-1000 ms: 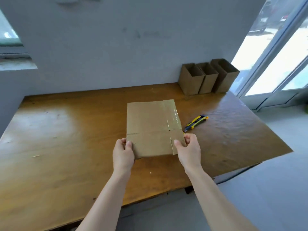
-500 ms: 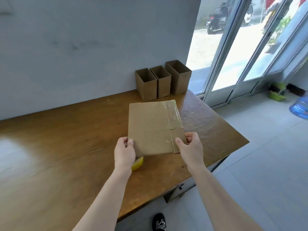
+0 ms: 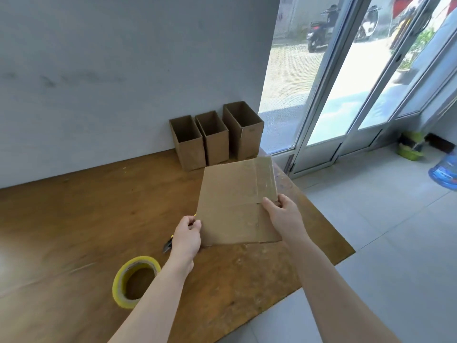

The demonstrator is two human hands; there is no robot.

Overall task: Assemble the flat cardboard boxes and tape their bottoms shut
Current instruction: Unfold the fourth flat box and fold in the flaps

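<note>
A flat cardboard box (image 3: 232, 201), seemingly light and bendable, was pinched at its nine and three o'clock edges by the left hand (image 3: 186, 237) and right hand (image 3: 284, 216) fingers.

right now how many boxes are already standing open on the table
3, in a row against the wall at the table's far right corner: left box, middle box, right box. A fourth, a flat box, is in both hands.

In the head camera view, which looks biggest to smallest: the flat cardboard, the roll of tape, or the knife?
1. Flat cardboard, largest.
2. Roll of tape, though it lies nearer the camera.
3. Knife, smallest, but mostly hidden behind the left hand.
</note>
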